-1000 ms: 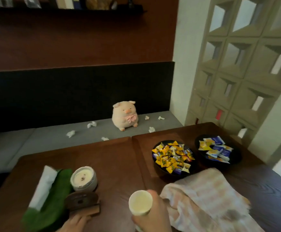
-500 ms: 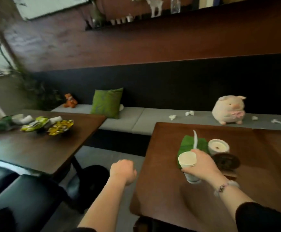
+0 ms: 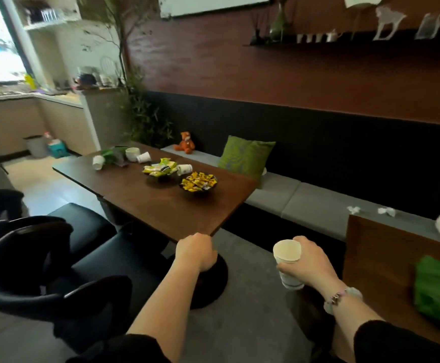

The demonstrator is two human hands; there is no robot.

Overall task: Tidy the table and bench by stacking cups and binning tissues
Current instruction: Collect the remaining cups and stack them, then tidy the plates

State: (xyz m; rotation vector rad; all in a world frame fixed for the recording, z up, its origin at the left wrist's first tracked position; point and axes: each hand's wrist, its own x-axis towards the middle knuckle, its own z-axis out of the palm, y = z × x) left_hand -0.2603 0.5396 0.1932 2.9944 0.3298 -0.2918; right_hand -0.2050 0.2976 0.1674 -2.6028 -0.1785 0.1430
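Right hand [image 3: 310, 263] gripping paper cup [image 3: 286, 254] upright, in air off near corner of far worktop [image 3: 161, 205]. Left hand [image 3: 195, 251] fisted, empty. I'd keep cup level, then nest tipped cups [image 3: 143, 157] at far end.

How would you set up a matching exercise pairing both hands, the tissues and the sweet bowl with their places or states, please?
1 left hand
2 right hand
3 crumpled tissues
4 bowl of yellow sweets

A on the far table
B grips a paper cup
C curled, holding nothing
D on the grey bench

Pairs: 1-C, 2-B, 3-D, 4-A.
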